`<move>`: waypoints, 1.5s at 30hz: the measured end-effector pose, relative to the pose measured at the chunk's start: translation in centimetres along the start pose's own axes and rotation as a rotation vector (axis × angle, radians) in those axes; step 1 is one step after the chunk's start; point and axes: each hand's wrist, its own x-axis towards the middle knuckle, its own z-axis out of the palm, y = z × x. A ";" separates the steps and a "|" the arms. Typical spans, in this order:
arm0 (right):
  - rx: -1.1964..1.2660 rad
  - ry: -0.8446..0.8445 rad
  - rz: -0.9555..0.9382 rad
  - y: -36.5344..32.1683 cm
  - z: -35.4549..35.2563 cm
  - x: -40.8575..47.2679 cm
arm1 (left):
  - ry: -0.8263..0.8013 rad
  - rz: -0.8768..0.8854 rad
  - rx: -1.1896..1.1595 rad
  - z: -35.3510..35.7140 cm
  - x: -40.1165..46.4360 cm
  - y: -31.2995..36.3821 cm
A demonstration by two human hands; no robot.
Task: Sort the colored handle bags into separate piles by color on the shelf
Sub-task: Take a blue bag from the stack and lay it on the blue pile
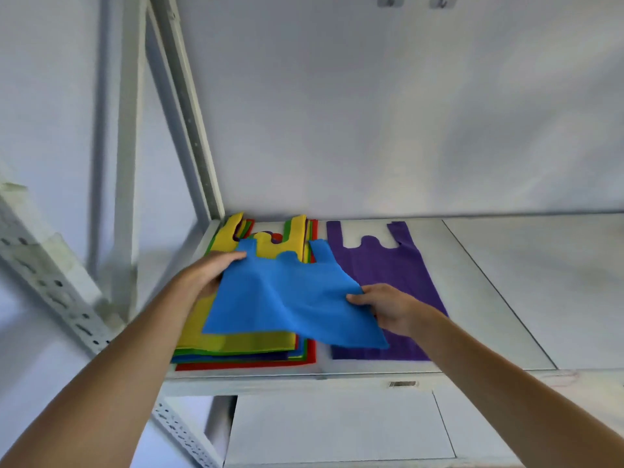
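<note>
A thin, limp blue non-woven handle bag (290, 298), judged light and floppy and best taken at its side edges, is held above the mixed multicoloured stack (243, 349), pinched by the right hand (388, 309) and gripped by the left hand (209, 271).

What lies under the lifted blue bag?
Under the blue handle bag: a yellow bag topping the mixed stack, plus the flat purple bag's left edge. Lower layers show only edges.
</note>
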 end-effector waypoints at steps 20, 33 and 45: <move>-0.097 0.504 -0.614 -19.9 -33.3 -11.0 | -0.121 0.538 -0.222 31.9 -1.0 26.7; -0.017 0.462 -0.262 -1.1 -44.0 -6.5 | -0.151 0.305 -0.027 45.7 5.5 8.4; -0.422 0.599 0.089 7.2 -44.8 -5.4 | 0.055 0.160 0.298 48.0 6.1 -1.4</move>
